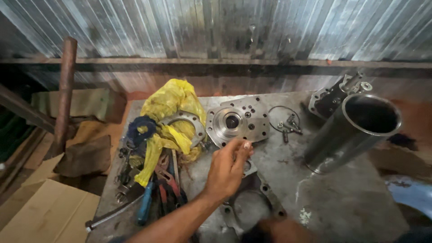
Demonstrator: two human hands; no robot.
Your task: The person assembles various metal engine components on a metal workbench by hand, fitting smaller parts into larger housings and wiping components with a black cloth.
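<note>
The left hand [228, 168] hovers with fingers loosely curled, holding nothing, just below the metal flange plate [237, 120]; the right hand [274, 229] is too blurred to tell its fingers.

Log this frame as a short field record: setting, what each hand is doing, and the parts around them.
setting: grey metal workbench in front of a corrugated sheet-metal wall
left hand: reaching over the bench, fingertips near the machined silver flange plate with a centre bore; holds nothing visible
right hand: blurred at bottom edge, by a flat ring-shaped metal gasket plate; grip cannot be told
nearby: large steel cylinder sleeve, crumpled yellow plastic bag, red-and-blue-handled pliers, thin wire ring
</note>
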